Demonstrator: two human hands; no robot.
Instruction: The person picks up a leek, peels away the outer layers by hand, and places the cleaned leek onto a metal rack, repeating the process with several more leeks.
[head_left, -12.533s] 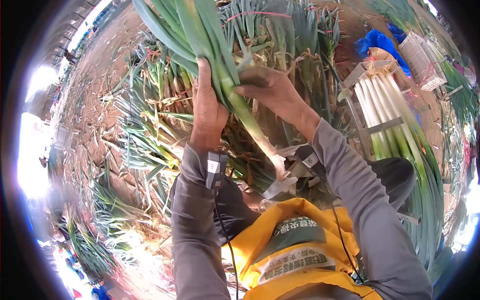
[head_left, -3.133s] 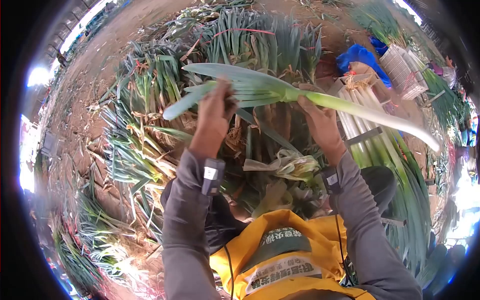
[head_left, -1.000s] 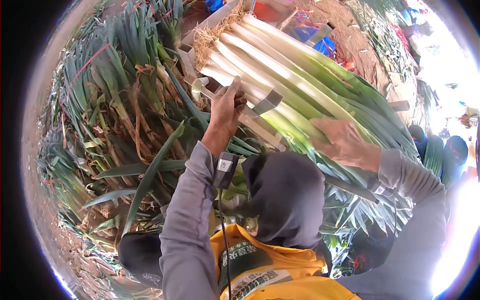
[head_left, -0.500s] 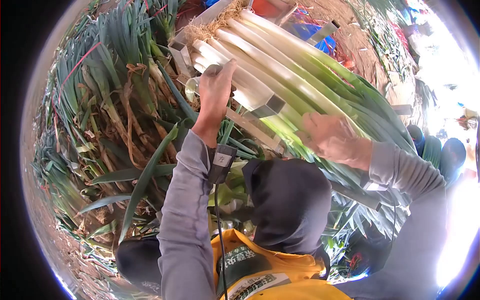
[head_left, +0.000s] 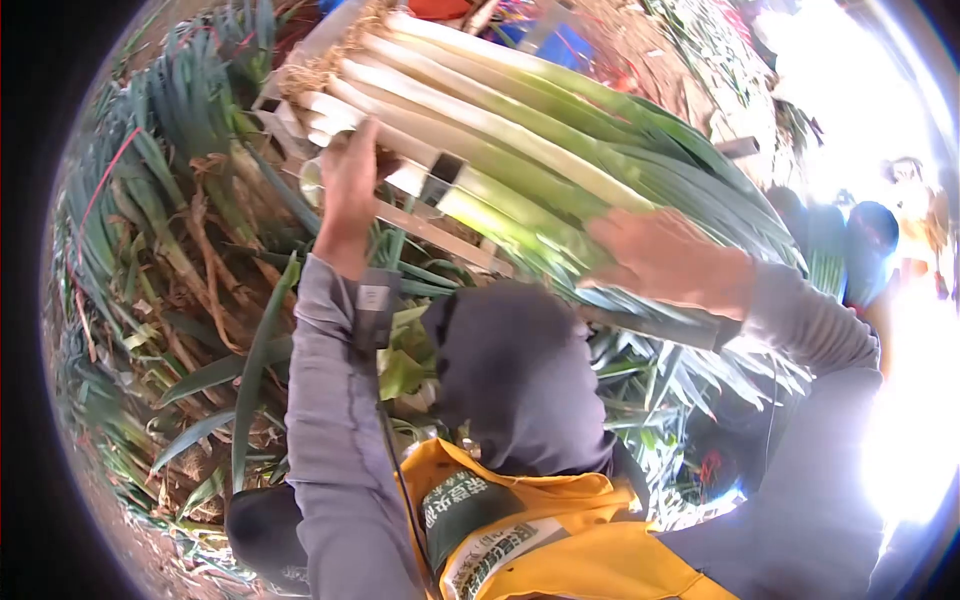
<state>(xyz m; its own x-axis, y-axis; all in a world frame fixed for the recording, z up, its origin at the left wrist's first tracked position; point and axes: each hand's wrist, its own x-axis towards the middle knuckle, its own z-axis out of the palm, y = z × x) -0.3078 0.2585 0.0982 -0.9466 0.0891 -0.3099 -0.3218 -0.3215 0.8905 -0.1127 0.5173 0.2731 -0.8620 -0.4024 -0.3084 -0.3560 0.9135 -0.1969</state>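
Note:
A thick layer of leeks (head_left: 480, 112) lies slantwise in a metal frame (head_left: 440, 180), roots and white stems at upper left, green leaves fanning toward the right. My left hand (head_left: 348, 185) is closed around the white part of the nearest leek, close to the roots; part of its fingers is hidden behind the stem. Palm down, my right hand (head_left: 665, 260) rests across the green leaves, fingers stretched out against them. A small dark device is strapped at my left wrist.
Piled leeks (head_left: 190, 230) with dry brown leaves fill the left side. Loose green leaves (head_left: 690, 370) hang below the frame. My dark-clad knee (head_left: 520, 380) and yellow apron (head_left: 560, 530) are close beneath. Blue and red material (head_left: 560, 45) lies behind; strong glare covers the right.
The view has shifted, so the leeks and frame appear farther left. My right hand has slid along the leaves toward their tips, its fingers flatter. My left hand stays at the white stem.

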